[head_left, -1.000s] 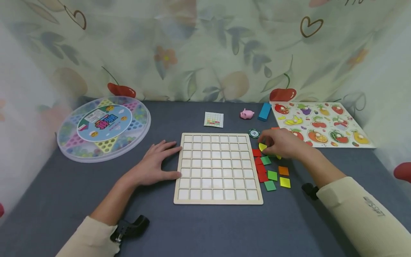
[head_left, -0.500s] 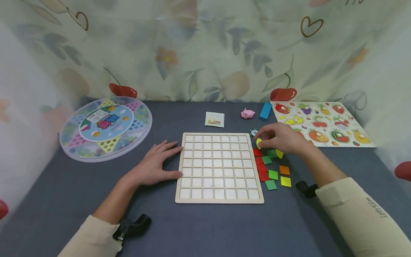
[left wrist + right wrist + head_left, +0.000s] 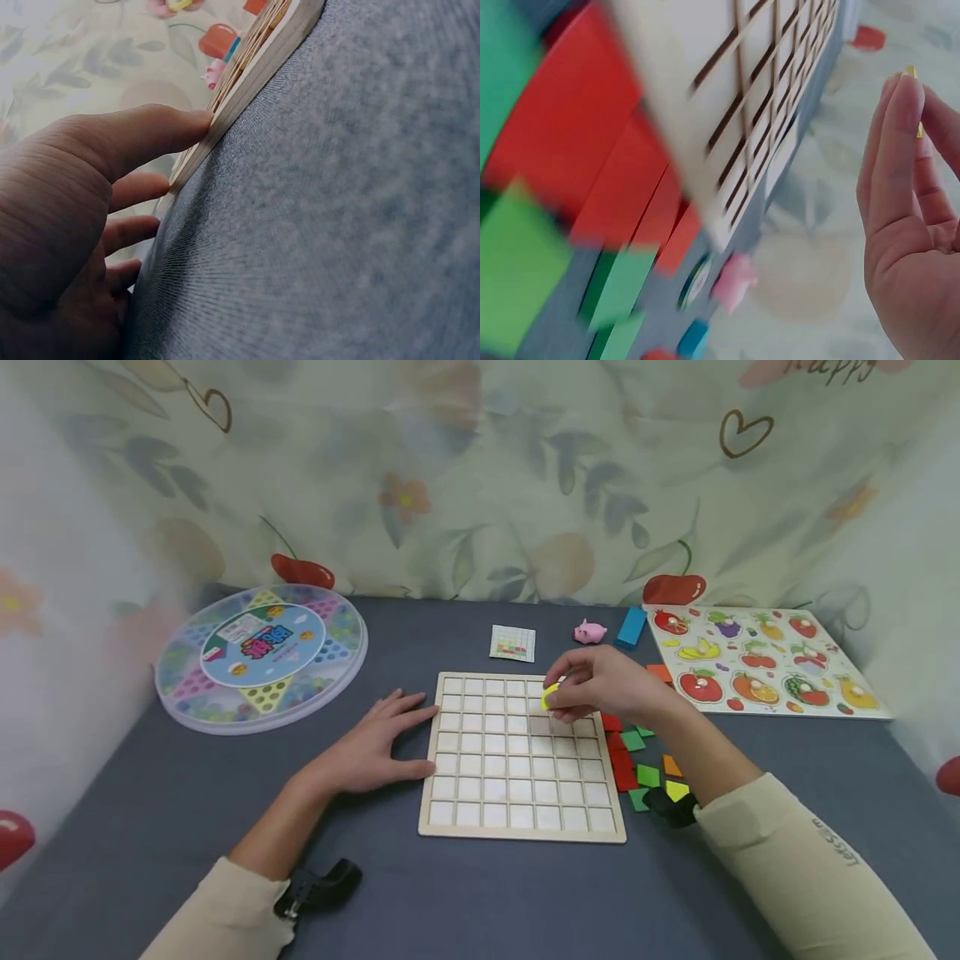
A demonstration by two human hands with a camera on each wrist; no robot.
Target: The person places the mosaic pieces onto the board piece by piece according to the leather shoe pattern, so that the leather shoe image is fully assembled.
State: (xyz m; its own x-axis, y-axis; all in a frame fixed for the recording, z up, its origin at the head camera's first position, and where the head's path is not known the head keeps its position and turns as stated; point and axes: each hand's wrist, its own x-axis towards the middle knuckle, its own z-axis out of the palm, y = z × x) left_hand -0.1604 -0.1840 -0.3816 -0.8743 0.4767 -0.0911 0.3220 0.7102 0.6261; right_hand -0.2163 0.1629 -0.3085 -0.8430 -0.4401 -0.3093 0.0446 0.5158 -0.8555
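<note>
Dark grey tabletop (image 3: 450, 893): yellow tile (image 3: 551, 696) pinched over a gridded board (image 3: 495, 789)

Nearest, the left hand (image 3: 372, 749) has its fingers spread, with the thumb and a fingertip touching the left edge of the wooden board; it grasps nothing. The board lies flat and looks roughly square, so it shows no clear long axis; its near edge faces the person.

Just right of the board lie red tiles (image 3: 621, 764) and green tiles (image 3: 648, 776).

Over the board's far half, right of centre, the right hand (image 3: 600, 685) pinches the yellow tile between thumb and fingers. I judge the key relation to be tile above cells: the tile is at the hand's left tip, with the grid beneath it and stretching away to its left. The right hand has it; the left is well apart. In the right wrist view the tile shows as a thin sliver, so it seems tipped on edge; from the head view its visible strip slants from upper right to lower left. Fingers hide the rest, so its longer side cannot be told.

Farther back are a pink pig figurine (image 3: 589, 632) and a blue block (image 3: 631, 628), then a floral curtain (image 3: 480, 485).
</note>
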